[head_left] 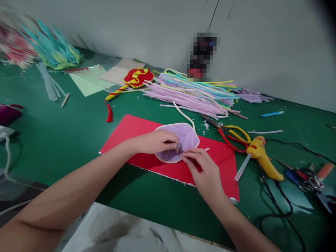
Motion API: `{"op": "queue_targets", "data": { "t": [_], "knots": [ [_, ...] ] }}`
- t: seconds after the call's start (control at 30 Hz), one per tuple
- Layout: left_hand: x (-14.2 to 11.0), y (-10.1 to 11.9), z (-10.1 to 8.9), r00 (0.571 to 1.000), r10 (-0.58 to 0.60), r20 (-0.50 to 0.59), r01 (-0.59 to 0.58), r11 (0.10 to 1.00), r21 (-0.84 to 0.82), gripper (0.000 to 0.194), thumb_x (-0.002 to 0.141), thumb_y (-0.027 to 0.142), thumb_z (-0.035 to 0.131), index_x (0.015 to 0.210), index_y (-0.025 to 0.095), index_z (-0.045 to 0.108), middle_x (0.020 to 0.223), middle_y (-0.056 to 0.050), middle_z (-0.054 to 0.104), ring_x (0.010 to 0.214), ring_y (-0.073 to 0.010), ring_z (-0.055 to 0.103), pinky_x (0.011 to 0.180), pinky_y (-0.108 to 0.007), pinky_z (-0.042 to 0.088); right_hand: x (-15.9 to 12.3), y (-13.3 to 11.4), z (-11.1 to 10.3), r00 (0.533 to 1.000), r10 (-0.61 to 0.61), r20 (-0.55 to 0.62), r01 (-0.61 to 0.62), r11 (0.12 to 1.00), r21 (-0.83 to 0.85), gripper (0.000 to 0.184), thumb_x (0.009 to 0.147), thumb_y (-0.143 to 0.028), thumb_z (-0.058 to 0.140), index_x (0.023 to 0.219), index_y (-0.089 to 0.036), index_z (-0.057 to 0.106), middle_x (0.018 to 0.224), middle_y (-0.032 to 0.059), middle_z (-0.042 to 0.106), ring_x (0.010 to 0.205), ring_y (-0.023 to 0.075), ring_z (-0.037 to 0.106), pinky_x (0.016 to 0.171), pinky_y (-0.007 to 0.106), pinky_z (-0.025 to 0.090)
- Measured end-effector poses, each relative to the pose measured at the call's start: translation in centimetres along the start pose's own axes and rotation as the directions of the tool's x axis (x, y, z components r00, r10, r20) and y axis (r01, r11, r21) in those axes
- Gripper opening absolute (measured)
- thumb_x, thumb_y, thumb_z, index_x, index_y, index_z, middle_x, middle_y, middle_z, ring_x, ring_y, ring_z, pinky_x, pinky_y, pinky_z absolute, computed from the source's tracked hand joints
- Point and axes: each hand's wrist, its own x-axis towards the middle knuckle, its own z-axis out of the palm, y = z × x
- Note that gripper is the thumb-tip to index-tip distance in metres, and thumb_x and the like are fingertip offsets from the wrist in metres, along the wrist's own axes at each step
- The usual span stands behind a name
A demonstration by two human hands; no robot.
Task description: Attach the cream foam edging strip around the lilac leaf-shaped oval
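Note:
A rounded, fan-shaped piece (pixel 187 134) lies on a red board (pixel 136 129), its face covered in rows of lilac strips. Cream pipe cleaner (pixel 185 113) edges it, and a loose end sticks up past its far side. My left hand (pixel 157 141) rests over the piece's left part, fingers curled together, with a small greyish spot at the fingertips that I cannot identify. At the near right rim, my right hand (pixel 203 164) pinches thumb and forefinger together. Whatever lies between those fingertips is too small to make out.
Behind the board lies a pile of lilac, blue and yellow pipe cleaners (pixel 189 92), beside a red-and-yellow fan (pixel 138 77) with a tassel. To the right are scissors (pixel 231 134), a yellow glue gun (pixel 264 159) with a black cord, and keys (pixel 307 178).

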Motion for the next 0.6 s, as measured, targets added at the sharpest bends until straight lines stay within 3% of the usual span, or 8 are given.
{"op": "queue_targets", "data": {
  "t": [0.17,0.33,0.4,0.5,0.6],
  "knots": [
    [0.0,0.1,-0.2,0.993,-0.112,0.025,0.115,0.973,-0.202,0.023,0.092,0.025,0.044,0.082,0.015,0.062,0.077,-0.001,0.063,0.070,-0.0115,0.059,0.065,-0.021,0.045,0.4,-0.4,-0.4,0.995,0.077,-0.057,-0.078,0.997,-0.024,0.011,0.091,-0.024,0.051,0.095,-0.021,0.061,0.096,0.0067,0.062,0.090,0.0173,0.061,0.078,0.030,0.052],
    [-0.2,0.3,-0.1,0.997,-0.065,-0.028,0.060,0.985,-0.162,0.023,0.091,0.026,0.045,0.075,0.016,0.059,0.074,0.000,0.062,0.068,-0.0102,0.057,0.065,-0.020,0.044,2.4,0.0,-0.6,0.968,0.216,-0.125,-0.239,0.947,-0.213,0.035,0.089,-0.032,0.050,0.122,-0.022,0.051,0.121,0.0138,0.056,0.114,0.0292,0.053,0.092,0.050,0.045],
    [-0.2,0.4,0.0,0.998,-0.055,-0.039,0.049,0.989,-0.141,0.023,0.090,0.026,0.045,0.075,0.016,0.059,0.073,0.000,0.062,0.067,-0.0101,0.057,0.064,-0.021,0.044,3.3,0.4,-0.3,0.957,0.261,-0.128,-0.280,0.948,-0.155,0.042,0.088,-0.033,0.049,0.128,-0.022,0.047,0.127,0.0147,0.054,0.114,0.0292,0.053,0.094,0.052,0.043],
    [-0.2,0.5,0.2,0.996,-0.060,-0.059,0.052,0.991,-0.123,0.023,0.090,0.024,0.045,0.074,0.015,0.059,0.072,0.000,0.062,0.066,-0.0103,0.058,0.063,-0.021,0.045,4.3,1.1,0.1,0.923,0.343,-0.175,-0.343,0.939,0.030,0.045,0.084,-0.034,0.054,0.127,-0.021,0.049,0.129,0.0150,0.053,0.101,0.0244,0.060,0.087,0.045,0.048],
    [-0.2,0.5,0.6,0.993,-0.067,-0.095,0.058,0.993,-0.098,0.023,0.090,0.023,0.044,0.076,0.015,0.061,0.073,-0.001,0.064,0.066,-0.0106,0.059,0.063,-0.022,0.045,4.8,1.6,-0.1,0.864,0.464,-0.196,-0.421,0.878,0.227,0.048,0.077,-0.036,0.062,0.121,-0.018,0.053,0.115,0.0139,0.062,0.088,0.0208,0.063,0.080,0.040,0.050]
  ]
}}
